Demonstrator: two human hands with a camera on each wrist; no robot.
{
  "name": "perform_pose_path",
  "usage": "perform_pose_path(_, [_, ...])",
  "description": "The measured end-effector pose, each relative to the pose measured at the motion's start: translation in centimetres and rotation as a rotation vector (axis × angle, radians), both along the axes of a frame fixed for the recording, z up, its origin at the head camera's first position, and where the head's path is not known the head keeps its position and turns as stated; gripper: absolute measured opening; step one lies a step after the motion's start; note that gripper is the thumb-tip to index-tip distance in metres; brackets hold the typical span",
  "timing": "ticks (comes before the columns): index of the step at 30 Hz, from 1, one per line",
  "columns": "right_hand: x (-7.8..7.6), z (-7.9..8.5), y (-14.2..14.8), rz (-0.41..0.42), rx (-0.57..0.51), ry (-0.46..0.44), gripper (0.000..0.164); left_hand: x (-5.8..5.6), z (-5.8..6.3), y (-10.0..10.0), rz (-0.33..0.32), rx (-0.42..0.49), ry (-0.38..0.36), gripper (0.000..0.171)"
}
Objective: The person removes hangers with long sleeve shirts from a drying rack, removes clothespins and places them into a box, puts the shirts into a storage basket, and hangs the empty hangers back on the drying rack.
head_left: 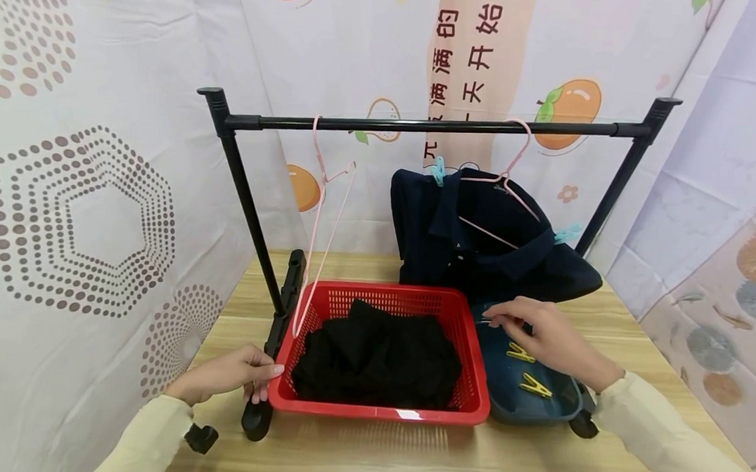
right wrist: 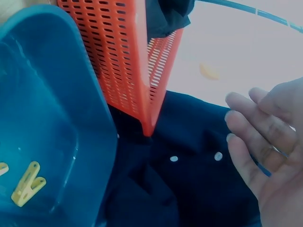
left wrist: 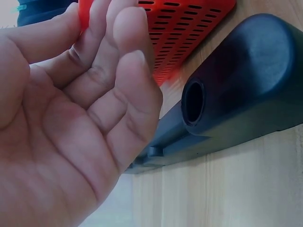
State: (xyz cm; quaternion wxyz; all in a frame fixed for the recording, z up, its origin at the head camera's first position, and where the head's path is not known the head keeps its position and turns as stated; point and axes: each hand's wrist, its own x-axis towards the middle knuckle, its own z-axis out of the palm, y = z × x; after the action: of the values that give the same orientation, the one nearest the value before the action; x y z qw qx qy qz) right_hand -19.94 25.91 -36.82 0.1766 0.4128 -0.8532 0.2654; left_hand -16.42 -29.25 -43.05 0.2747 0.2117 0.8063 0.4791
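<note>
Pinching the red basket point(head_left: 360, 409) by its rim with your left hand point(head_left: 241, 372), you hold your right hand point(head_left: 550, 337) near the blue basin point(head_left: 501, 371), fingers loose and empty.

Head view, we look forward and down over the desk point(head_left: 337, 463), wrist views, close past left hand point(left wrist: 80, 113) and right hand point(right wrist: 286, 177), red basket point(head_left: 379, 412) common to all.

Right hand point(right wrist: 284, 174) near dark shirt point(right wrist: 189, 187)
</note>
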Motion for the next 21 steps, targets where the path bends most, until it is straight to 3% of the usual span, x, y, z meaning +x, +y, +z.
perform_pose_path(12, [0.1,2.5,1.7,-0.183,-0.141,0.127,0.033,0.0,0.1,-0.1,-0.014,0.007,-0.024,0.048])
perform_pose_path(21, [0.2,3.3,3.1,-0.264,-0.193,0.232,0.031,0.1,0.1,-0.1,-0.028,-0.007,-0.023,0.049])
